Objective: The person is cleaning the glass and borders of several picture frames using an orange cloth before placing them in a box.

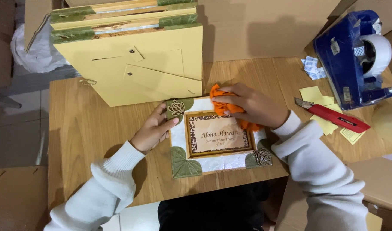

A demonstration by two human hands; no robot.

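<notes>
A picture frame (217,162) with a white shell-like border, green leaf corners and a printed paper insert lies flat at the front of the wooden table (89,124). My left hand (155,128) grips its upper left corner, thumb on the carved flower there. My right hand (251,105) presses a crumpled orange cloth (223,107) onto the frame's top edge and upper right corner.
A stack of similar frames (131,55), yellow backs up, leans behind the frame. On the right lie a red box cutter (333,115), yellow paper slips (315,94) and a blue tape dispenser (354,55). Cardboard boxes (264,25) surround the table.
</notes>
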